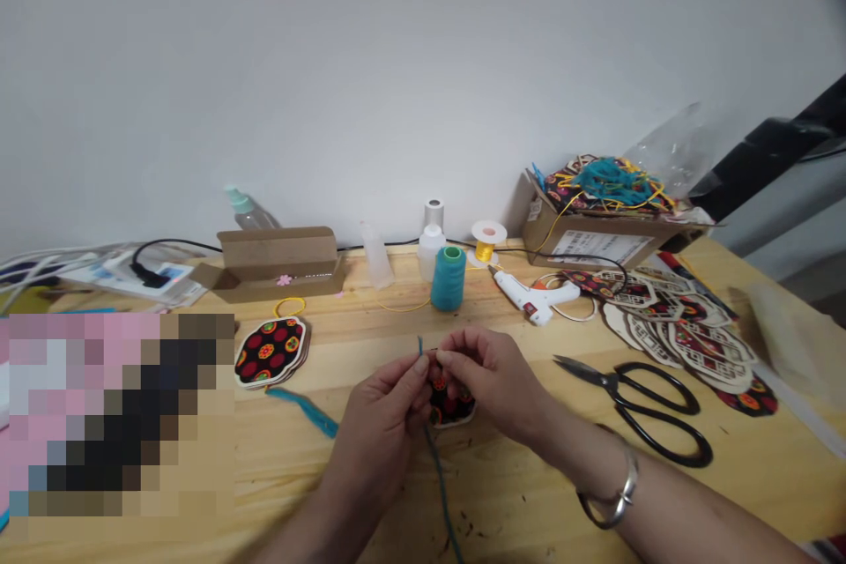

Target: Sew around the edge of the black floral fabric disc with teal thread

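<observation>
My left hand [387,423] pinches a teal thread [441,493] between thumb and forefinger. A short end of it sticks up above the thumb, and the long part trails down toward the table's near edge. My right hand [493,379] is closed in a pinch close beside it; what its fingertips hold is too small to make out. Behind the fingers lies a black patterned fabric piece [453,410], partly covered by both hands. Farther left is a stack of similar patterned pieces [270,351] with a yellow loop [291,308] and a teal tassel [307,412].
Black-handled scissors [614,383] lie right of my hands. A teal thread cone [448,282], yellow cord spool [487,242] and glue gun [537,293] stand behind. Scalloped pieces [704,330] pile up at right, below a full cardboard box [588,233]. An open carton [278,264] sits back left.
</observation>
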The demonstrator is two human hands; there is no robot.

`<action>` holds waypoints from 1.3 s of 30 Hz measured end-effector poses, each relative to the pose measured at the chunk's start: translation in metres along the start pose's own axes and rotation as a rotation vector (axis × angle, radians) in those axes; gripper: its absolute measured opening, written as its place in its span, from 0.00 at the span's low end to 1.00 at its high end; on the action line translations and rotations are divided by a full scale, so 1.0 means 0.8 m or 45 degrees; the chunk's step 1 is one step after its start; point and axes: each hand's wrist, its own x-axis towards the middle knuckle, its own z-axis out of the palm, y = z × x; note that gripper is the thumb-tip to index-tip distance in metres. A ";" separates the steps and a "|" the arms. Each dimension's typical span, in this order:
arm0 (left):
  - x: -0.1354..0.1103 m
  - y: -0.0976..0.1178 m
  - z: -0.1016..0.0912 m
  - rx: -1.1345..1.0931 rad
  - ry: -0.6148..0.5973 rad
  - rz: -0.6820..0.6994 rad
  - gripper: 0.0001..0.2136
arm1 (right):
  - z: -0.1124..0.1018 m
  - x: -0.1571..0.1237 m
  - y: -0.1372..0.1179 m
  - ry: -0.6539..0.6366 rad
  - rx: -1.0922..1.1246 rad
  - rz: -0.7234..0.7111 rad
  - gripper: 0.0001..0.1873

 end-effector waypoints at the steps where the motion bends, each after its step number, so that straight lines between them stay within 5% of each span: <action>1: 0.000 0.000 0.000 -0.001 -0.002 -0.003 0.06 | 0.001 -0.002 0.001 0.022 -0.042 -0.029 0.07; 10: 0.000 0.002 -0.001 0.018 0.040 0.028 0.06 | 0.004 -0.011 0.005 0.102 -0.526 -0.399 0.07; 18: 0.002 0.003 0.001 -0.060 0.184 0.064 0.05 | 0.002 -0.009 0.008 0.005 -0.226 -0.184 0.04; 24: 0.002 0.005 0.001 -0.071 0.217 0.053 0.05 | -0.001 -0.009 -0.004 -0.075 -0.338 -0.212 0.09; 34: 0.001 0.009 0.003 -0.124 0.346 0.072 0.09 | -0.006 0.004 -0.005 0.041 0.023 0.056 0.05; 39: 0.003 0.005 0.000 -0.032 0.265 0.018 0.08 | -0.005 0.004 -0.005 0.090 0.142 0.039 0.07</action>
